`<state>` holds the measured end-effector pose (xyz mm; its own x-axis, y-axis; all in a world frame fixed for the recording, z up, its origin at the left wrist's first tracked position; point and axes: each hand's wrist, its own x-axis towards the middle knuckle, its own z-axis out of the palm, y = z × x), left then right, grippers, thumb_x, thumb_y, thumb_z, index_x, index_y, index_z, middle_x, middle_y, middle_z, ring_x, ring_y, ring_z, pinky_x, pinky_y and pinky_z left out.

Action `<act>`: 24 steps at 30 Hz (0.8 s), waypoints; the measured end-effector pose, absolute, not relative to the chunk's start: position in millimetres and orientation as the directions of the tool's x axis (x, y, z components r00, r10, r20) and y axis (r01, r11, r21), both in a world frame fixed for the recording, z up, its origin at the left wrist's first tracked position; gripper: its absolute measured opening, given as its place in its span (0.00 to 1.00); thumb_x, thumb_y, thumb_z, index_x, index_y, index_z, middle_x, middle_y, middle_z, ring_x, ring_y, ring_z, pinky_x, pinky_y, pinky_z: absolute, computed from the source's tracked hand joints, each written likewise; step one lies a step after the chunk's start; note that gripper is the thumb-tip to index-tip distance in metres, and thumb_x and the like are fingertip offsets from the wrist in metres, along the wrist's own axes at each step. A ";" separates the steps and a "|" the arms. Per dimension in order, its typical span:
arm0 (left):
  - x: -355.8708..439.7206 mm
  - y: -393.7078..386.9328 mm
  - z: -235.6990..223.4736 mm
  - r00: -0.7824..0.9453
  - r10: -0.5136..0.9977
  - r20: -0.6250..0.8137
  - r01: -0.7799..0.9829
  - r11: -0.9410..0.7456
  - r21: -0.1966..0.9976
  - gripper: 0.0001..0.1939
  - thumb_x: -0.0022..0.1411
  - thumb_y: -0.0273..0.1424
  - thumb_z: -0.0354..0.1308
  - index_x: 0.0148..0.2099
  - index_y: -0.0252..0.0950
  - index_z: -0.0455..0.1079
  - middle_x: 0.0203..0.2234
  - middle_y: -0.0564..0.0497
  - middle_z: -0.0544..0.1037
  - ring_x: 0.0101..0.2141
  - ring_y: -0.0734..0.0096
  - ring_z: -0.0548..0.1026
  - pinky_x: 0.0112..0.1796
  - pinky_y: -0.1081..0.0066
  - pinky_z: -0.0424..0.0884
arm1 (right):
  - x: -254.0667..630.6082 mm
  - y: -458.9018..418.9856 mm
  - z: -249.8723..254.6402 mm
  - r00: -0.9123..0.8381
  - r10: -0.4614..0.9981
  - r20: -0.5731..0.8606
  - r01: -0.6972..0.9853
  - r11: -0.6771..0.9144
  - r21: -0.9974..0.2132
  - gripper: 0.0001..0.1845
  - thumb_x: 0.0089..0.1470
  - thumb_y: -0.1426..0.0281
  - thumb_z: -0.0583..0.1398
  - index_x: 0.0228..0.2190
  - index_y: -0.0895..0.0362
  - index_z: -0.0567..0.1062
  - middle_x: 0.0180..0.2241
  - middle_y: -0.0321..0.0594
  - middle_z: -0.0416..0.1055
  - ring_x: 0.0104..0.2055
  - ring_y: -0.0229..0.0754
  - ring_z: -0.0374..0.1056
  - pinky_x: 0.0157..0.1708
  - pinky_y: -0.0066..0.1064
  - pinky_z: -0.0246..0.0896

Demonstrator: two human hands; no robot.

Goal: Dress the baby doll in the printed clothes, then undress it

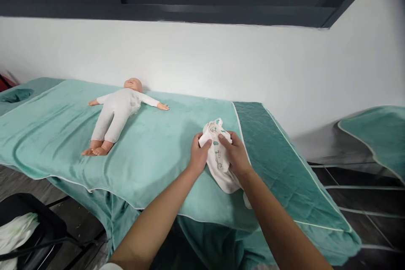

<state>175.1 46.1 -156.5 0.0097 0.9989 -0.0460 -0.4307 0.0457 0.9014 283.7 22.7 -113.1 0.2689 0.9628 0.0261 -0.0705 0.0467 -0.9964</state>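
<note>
Both of my hands hold a small white baby garment [218, 156] with a green and grey print, above the right part of the bed. My left hand [200, 152] pinches its left edge, thumb on top. On the opposite edge, my right hand [236, 152] grips the cloth the same way. The lower part of the garment hangs down between my forearms. To the left, a baby doll [118, 109] in a white body lies on its back with arms spread, its head toward the wall. Neither hand touches the doll.
A light green blanket [161, 147] covers the bed over a darker green quilted cover [268, 152]. A black chair [34, 215] with white cloth [15, 236] on it stands at lower left. Metal rails [360, 187] and another green cover [379, 130] are at right. A white wall rises behind.
</note>
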 end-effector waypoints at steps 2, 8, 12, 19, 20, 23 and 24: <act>153.4 46.8 -156.7 -0.065 0.998 -0.026 -0.380 0.000 0.925 0.17 0.56 0.35 0.63 0.48 0.38 0.70 0.39 0.51 0.77 0.38 0.70 0.73 0.42 0.70 0.68 | 264.4 21.6 -101.6 0.202 0.979 0.004 -0.178 0.041 -0.983 0.20 0.50 0.53 0.66 0.38 0.52 0.70 0.29 0.32 0.71 0.29 0.40 0.67 0.31 0.32 0.64; 73.0 81.2 -158.9 -0.223 0.972 -0.077 -0.529 -0.054 0.847 0.14 0.52 0.34 0.63 0.41 0.37 0.69 0.29 0.57 0.75 0.30 0.74 0.72 0.38 0.73 0.67 | 241.5 26.0 -66.1 0.085 0.990 0.114 -0.181 0.128 -0.975 0.24 0.55 0.50 0.60 0.46 0.52 0.71 0.41 0.41 0.77 0.42 0.51 0.74 0.40 0.40 0.69; 39.1 99.0 -161.6 -0.201 0.967 -0.157 -0.661 -0.015 0.751 0.21 0.51 0.38 0.67 0.45 0.36 0.69 0.34 0.53 0.78 0.35 0.70 0.76 0.42 0.69 0.70 | 256.3 28.2 -66.7 0.183 0.962 0.205 -0.157 0.234 -0.959 0.23 0.58 0.50 0.58 0.49 0.50 0.71 0.49 0.42 0.75 0.50 0.53 0.73 0.45 0.43 0.70; 40.4 95.2 -162.3 -0.104 0.986 -0.131 -0.681 0.025 0.732 0.24 0.54 0.42 0.68 0.48 0.35 0.71 0.40 0.48 0.80 0.41 0.66 0.79 0.47 0.65 0.72 | 253.5 36.3 -108.4 0.181 0.976 0.122 -0.039 0.132 -0.991 0.23 0.52 0.53 0.64 0.47 0.50 0.72 0.57 0.42 0.70 0.55 0.53 0.69 0.52 0.46 0.66; 41.1 93.5 -161.6 -0.077 0.989 -0.127 -0.688 0.040 0.725 0.24 0.54 0.42 0.68 0.49 0.35 0.71 0.41 0.47 0.81 0.41 0.65 0.79 0.48 0.65 0.72 | 246.0 40.7 -112.8 0.139 0.978 0.156 0.043 0.152 -0.987 0.24 0.51 0.54 0.65 0.46 0.50 0.72 0.59 0.42 0.66 0.59 0.53 0.65 0.56 0.46 0.62; 40.7 87.9 -159.2 0.052 0.993 -0.106 -0.707 0.112 0.698 0.24 0.55 0.40 0.68 0.51 0.33 0.72 0.43 0.44 0.81 0.44 0.61 0.79 0.51 0.61 0.71 | 215.4 55.1 -118.7 -0.028 0.960 0.279 0.278 0.276 -0.920 0.33 0.46 0.57 0.69 0.52 0.51 0.68 0.64 0.44 0.57 0.66 0.51 0.55 0.62 0.44 0.53; 39.9 86.0 -158.5 0.089 0.992 -0.094 -0.712 0.129 0.690 0.24 0.55 0.40 0.68 0.51 0.33 0.72 0.43 0.44 0.81 0.45 0.60 0.79 0.52 0.60 0.71 | 204.4 59.0 -118.5 -0.086 0.953 0.292 0.343 0.304 -0.889 0.38 0.46 0.59 0.69 0.56 0.50 0.65 0.64 0.45 0.57 0.66 0.50 0.54 0.62 0.44 0.53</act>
<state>39.9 86.0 -158.5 0.0890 0.9916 -0.0942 -0.7117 0.1295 0.6905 204.4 59.0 -118.5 -0.0858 0.9525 0.2921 0.3426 0.3035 -0.8891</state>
